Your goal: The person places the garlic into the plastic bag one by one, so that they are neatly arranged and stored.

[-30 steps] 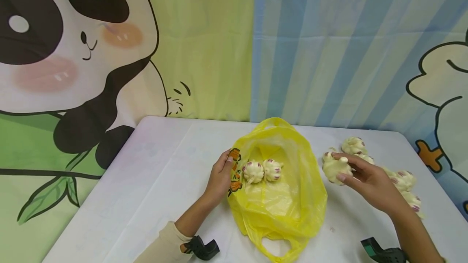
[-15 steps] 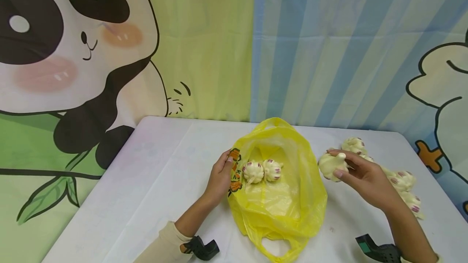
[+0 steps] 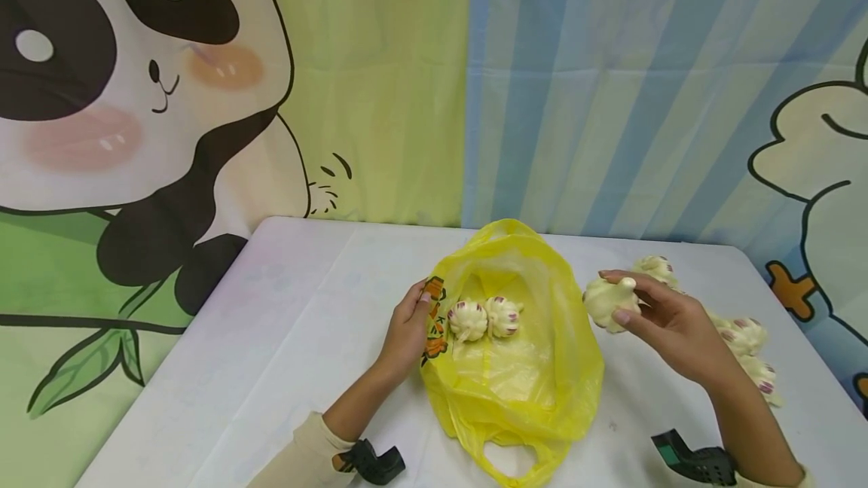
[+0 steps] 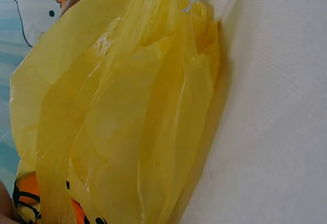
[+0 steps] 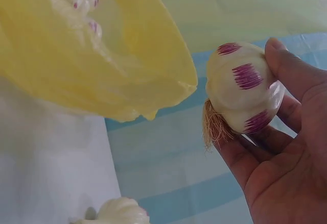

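Observation:
A yellow plastic bag (image 3: 515, 390) lies with its mouth spread wide on the table, and two garlic bulbs (image 3: 468, 320) with purple marks sit inside it. My left hand (image 3: 405, 326) pinches the bag's left rim, thumb on the printed orange pattern. In the left wrist view the bag (image 4: 122, 106) fills most of the frame. Just right of the bag, my right hand (image 3: 678, 326) holds another garlic bulb (image 3: 610, 303) above the table between thumb and fingers. The right wrist view shows this bulb (image 5: 242, 86) with its purple streaks and a tuft of brown roots.
Several more garlic bulbs (image 3: 744, 335) lie at the right side of the white table (image 3: 291, 322), partly behind my right hand. A printed cloth backdrop (image 3: 380, 81) with a panda hangs behind the table's far edge. A black wrist mount (image 3: 695, 462) sits on my right wrist.
My right hand has moved left and slightly up with the garlic bulb, toward the bag's right edge. My left hand and the bag have stayed in place.

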### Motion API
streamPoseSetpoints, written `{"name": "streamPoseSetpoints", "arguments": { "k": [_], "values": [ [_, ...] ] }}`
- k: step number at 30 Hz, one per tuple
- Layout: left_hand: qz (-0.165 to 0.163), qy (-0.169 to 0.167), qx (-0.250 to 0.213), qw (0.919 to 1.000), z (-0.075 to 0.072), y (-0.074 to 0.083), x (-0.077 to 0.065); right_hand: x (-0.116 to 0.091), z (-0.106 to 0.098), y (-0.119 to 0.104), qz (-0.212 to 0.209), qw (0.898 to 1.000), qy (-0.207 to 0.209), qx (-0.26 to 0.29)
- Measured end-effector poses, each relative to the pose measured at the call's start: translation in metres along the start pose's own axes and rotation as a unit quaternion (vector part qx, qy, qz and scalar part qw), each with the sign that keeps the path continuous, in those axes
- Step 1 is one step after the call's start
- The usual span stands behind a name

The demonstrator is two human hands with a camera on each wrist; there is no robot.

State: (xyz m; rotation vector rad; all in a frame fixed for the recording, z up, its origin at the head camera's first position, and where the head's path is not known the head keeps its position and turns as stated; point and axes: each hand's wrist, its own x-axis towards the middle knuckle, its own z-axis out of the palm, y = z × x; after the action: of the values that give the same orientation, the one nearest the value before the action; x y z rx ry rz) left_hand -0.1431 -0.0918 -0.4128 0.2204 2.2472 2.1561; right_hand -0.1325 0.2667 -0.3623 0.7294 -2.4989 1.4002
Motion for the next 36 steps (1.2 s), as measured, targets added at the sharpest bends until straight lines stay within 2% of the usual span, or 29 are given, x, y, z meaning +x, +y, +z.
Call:
{"name": "streamPoseSetpoints", "arguments": {
  "k": [2,7,17,24,36],
  "values": [
    [0.002,0.001,-0.003,1.0,-0.001,-0.011,0.004,0.002,0.0,-0.002,-0.01,1.0,-0.004,0.009],
    [0.006,0.001,-0.006,1.0,-0.001,-0.012,0.004,0.007,0.002,-0.01,-0.031,0.999,-0.006,0.022],
    [0.014,-0.001,0.001,0.9999,-0.001,-0.011,0.002,0.018,0.012,-0.019,-0.058,0.994,-0.031,0.09],
    [0.016,-0.001,-0.001,0.9999,0.0,-0.011,0.002,0.025,0.017,-0.025,-0.047,0.994,-0.036,0.094],
    [0.009,0.0,0.003,1.0,0.0,-0.011,0.001,0.037,0.035,-0.029,-0.067,0.991,-0.063,0.095]
  ]
}}
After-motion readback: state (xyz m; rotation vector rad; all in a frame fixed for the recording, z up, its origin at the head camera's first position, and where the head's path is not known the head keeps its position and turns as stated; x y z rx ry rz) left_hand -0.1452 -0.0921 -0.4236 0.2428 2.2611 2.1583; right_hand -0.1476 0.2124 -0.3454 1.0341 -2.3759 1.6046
